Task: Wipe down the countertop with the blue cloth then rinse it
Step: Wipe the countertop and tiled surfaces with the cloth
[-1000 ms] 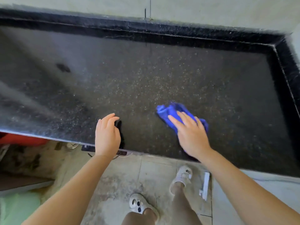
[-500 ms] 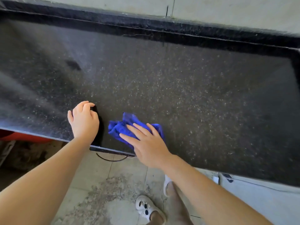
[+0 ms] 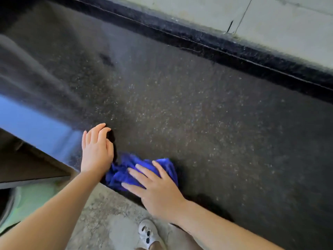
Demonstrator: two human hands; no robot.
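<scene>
A crumpled blue cloth (image 3: 126,170) lies on the dark speckled countertop (image 3: 207,123), right at its near edge. My right hand (image 3: 155,188) presses flat on the cloth with straight, spread fingers. My left hand (image 3: 96,148) rests on the counter just left of the cloth, fingers loosely bent, holding nothing. The side of that hand touches the cloth's left end. Part of the cloth is hidden under my right palm.
A raised black ledge (image 3: 234,51) runs along the counter's back against a pale wall (image 3: 270,20). A dark stain (image 3: 107,59) marks the far left of the counter. Below the edge are a dusty floor (image 3: 108,222) and my white shoe (image 3: 147,233).
My right hand has swept the cloth leftward along the near edge until it meets my left hand. The view has tilted and shifted left.
</scene>
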